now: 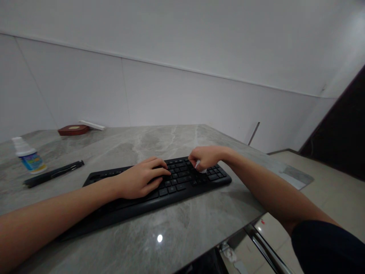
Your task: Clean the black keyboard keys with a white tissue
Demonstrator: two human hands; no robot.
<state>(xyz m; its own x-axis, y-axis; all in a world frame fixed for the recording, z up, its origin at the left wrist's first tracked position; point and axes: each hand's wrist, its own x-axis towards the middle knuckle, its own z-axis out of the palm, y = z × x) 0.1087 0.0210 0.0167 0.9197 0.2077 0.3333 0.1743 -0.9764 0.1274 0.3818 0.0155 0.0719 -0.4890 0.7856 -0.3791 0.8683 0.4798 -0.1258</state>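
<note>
Black keyboard (178, 180) — grey table (194, 219) (veined).

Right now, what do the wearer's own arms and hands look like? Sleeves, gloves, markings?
Left hand and right hand are bare: no gloves, rings or watch visible. The right arm runs into a plain dark sleeve, navy or black. No sleeve shows on the left arm. No cables or markings visible on either.
</note>
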